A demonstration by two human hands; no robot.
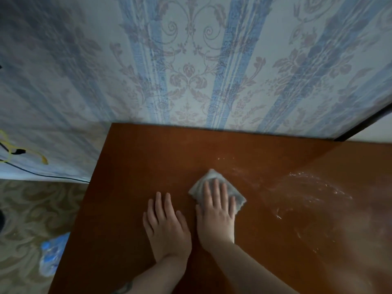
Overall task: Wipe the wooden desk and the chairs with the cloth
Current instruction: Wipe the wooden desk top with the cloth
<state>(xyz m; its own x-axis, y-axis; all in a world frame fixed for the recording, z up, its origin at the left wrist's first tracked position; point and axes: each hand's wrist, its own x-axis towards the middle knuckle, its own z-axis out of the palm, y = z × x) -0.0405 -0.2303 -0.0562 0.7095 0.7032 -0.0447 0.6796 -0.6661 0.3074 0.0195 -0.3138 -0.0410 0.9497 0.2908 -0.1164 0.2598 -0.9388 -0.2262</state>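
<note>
The wooden desk fills the lower middle and right of the view, its back edge against the wall. A folded pale grey cloth lies flat on the desk near the middle. My right hand presses on the cloth with straight fingers spread over it. Just left of it, my left hand rests flat on the bare wood, fingers straight, holding nothing. White streaks and specks mark the desk surface to the right of the cloth. No chairs are in view.
Patterned blue-striped wallpaper rises behind the desk. A dark frame edge runs at the upper right. Left of the desk lies patterned floor, with a blue and white plastic item and a dark cable along the wall.
</note>
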